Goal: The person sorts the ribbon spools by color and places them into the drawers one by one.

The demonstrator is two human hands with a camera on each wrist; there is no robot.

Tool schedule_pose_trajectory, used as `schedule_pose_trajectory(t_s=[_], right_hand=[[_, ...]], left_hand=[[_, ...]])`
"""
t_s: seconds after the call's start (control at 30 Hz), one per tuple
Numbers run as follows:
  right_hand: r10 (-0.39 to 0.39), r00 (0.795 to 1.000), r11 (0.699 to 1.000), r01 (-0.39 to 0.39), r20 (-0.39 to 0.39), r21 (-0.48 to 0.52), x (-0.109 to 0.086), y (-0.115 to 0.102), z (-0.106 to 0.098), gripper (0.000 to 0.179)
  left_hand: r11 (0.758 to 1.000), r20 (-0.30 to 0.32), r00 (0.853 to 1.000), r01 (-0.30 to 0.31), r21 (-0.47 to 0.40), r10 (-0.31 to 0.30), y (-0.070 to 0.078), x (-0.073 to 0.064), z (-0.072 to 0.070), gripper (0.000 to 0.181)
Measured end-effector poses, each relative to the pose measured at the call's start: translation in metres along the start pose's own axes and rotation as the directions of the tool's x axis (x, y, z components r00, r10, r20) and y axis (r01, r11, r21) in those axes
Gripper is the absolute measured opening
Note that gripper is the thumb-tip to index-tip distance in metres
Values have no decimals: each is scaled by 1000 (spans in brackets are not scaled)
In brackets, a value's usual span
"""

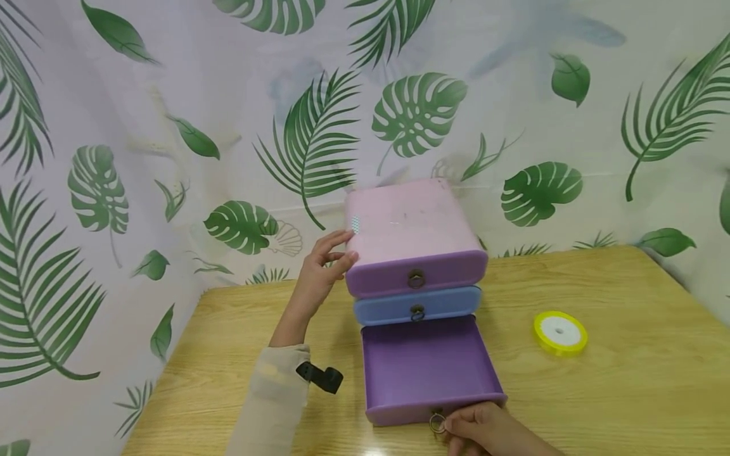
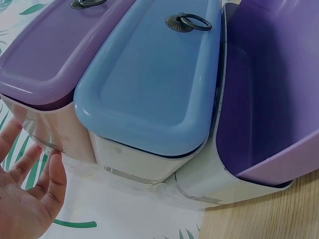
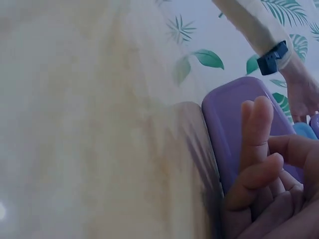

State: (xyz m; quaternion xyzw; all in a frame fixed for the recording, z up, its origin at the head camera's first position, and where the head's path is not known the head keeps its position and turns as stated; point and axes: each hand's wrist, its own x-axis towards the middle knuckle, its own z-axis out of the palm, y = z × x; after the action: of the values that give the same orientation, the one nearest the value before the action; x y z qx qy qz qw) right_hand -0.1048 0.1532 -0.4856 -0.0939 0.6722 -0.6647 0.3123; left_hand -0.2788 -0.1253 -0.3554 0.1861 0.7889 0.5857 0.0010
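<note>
A small drawer cabinet with a pink top stands on the table. Its upper purple drawer and the blue drawer below are closed. The bottom purple drawer is pulled well out, with nothing seen inside. My left hand rests on the cabinet's upper left side; in the left wrist view its fingers are spread and gently bent beside the wall. At the bottom drawer's front, my right hand pinches the metal ring pull. In the right wrist view the hand hides the ring.
A yellow ribbon spool with a white centre lies on the wooden table, right of the cabinet. Behind the table hangs a leaf-patterned cloth. A black strap device is on my left sleeve.
</note>
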Motion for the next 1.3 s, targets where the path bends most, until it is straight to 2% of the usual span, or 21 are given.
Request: schedule_pose_trajectory(t_s=[0.17, 0.3, 0.4, 0.5, 0.57, 0.6, 0.67, 0.7, 0.73, 0.8, 0.83, 0.9, 1.07, 1.13, 1.23, 1.3], right_hand=[[23, 999, 1000, -23, -47, -11, -3, 5, 1, 37], [-14, 998, 999, 17, 58, -51, -12, -1, -12, 44], [-73, 985, 993, 87, 156, -81, -26, -9, -27, 47], [-106, 978, 985, 128, 178, -116, -45, -20, -45, 46], [-115, 986, 961, 141, 122, -236, -59, -31, -59, 44], [-106, 992, 946, 121, 65, -302, -66, -36, -65, 44], [-139, 985, 877, 74, -103, -475, -75, -44, -79, 44], [-154, 968, 833, 20, -198, -553, -78, -47, -86, 46], [-174, 943, 788, -40, -285, -614, -80, -49, -94, 49], [-200, 887, 737, -143, -416, -661, -80, -49, -111, 60], [-217, 864, 724, -170, -455, -668, -79, -47, -120, 65], [-233, 839, 705, -203, -492, -680, -74, -42, -138, 79], [-297, 805, 626, -242, -514, -741, -58, -27, -172, 99], [-303, 806, 627, -234, -510, -743, -52, -22, -180, 101], [-294, 822, 652, -200, -487, -732, -46, -17, -186, 100], [-289, 830, 650, -195, -477, -734, -43, -15, -189, 100]], left_hand=[[1000, -1, 1000, -5, -8, 5, 2, 1, -1, 48], [1000, -4, 1000, 1, -12, -1, 1, 2, 0, 48], [1000, -4, 1000, 1, -11, -1, 1, 2, 1, 48], [1000, -8, 1000, -4, -3, 4, 2, 2, 0, 47], [1000, -11, 1000, -8, 4, 8, 2, 2, -1, 47], [1000, -13, 1000, -8, 5, 8, 2, 2, -2, 47], [1000, -14, 1000, -7, 8, 7, 2, 1, -3, 48], [1000, -13, 1000, -6, 9, 7, 1, 1, -4, 48], [1000, -12, 1000, -5, 13, 6, 1, 1, -4, 48], [1000, -8, 1000, -3, 13, 3, 1, 0, -4, 48], [1000, -4, 1000, -2, 14, 2, 1, 0, -4, 48], [1000, 3, 1000, -1, 11, 1, 1, 0, -4, 48], [1000, 8, 1000, -3, 9, 3, 0, -1, -3, 48], [1000, 9, 1000, -5, 10, 5, 0, -1, -2, 48], [1000, 10, 1000, -6, 8, 6, 0, -1, -1, 48], [1000, 12, 1000, -8, 7, 8, 0, -1, -1, 47]])
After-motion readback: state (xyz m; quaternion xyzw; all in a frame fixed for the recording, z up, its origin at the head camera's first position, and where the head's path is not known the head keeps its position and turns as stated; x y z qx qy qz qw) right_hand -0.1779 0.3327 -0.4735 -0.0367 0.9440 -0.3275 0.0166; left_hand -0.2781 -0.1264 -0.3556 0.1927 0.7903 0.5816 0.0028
